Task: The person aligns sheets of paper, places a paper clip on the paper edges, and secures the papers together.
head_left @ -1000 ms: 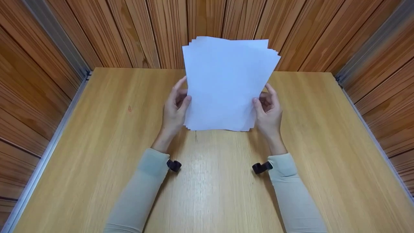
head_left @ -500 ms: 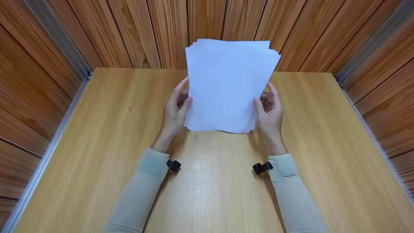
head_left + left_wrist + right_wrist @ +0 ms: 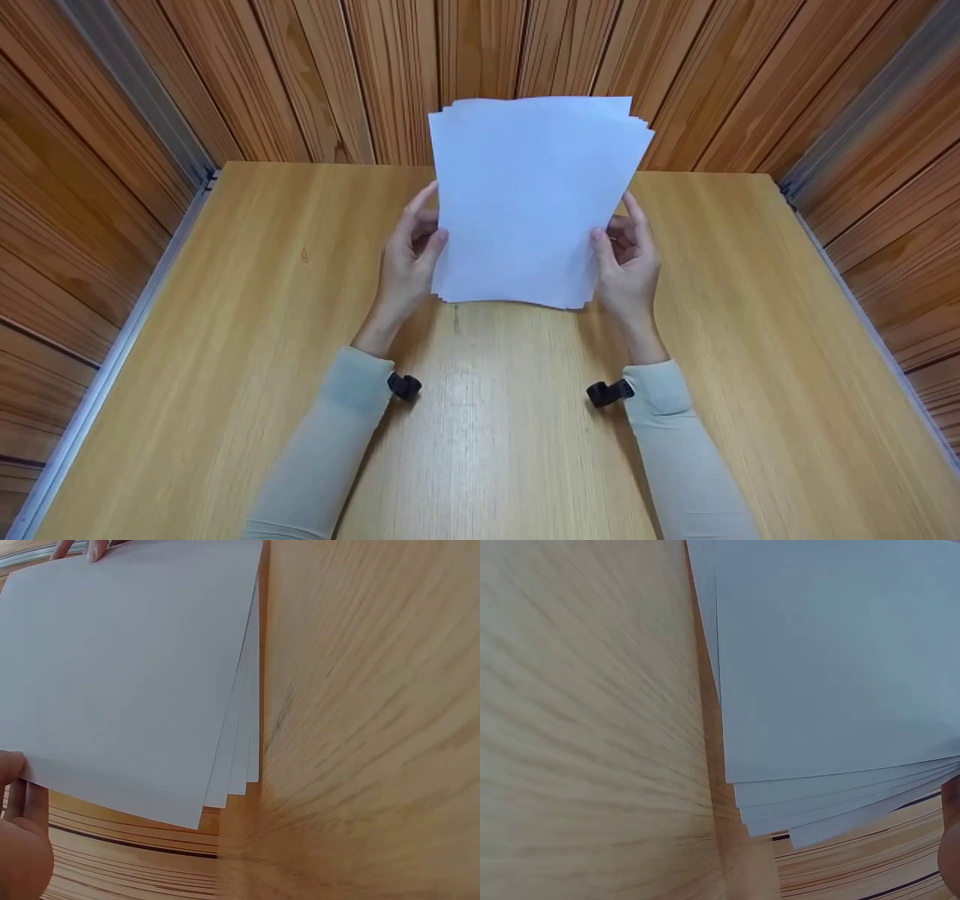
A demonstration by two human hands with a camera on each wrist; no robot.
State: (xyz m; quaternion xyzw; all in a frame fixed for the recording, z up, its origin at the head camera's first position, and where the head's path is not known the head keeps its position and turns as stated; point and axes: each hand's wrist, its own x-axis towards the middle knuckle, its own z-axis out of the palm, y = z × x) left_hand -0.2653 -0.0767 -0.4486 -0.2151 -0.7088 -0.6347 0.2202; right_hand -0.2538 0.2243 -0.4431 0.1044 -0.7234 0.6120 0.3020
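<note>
A loose stack of white paper sheets (image 3: 529, 202) is held up above the table, its corners fanned unevenly at the top and bottom. My left hand (image 3: 405, 259) grips the left edge, thumb on the front and fingers behind. On the opposite edge, my right hand (image 3: 630, 262) pinches the stack the same way. Several staggered sheet corners of the paper (image 3: 135, 675) show in the left wrist view, where the left hand (image 3: 22, 840) is at the lower left. In the right wrist view the paper (image 3: 840, 660) covers most of the right half, and only a bit of the right hand (image 3: 951, 847) shows.
The wooden table (image 3: 480, 420) lies beneath the paper and both forearms. Wood-plank walls (image 3: 300, 75) rise at the back and both sides, with metal rails (image 3: 97, 375) along the side edges. A small black camera (image 3: 405, 386) sits on each wrist.
The top edge of the paper stack has dipped slightly and its top left corner has shifted a little to the right. Both hands keep their hold, nearly still.
</note>
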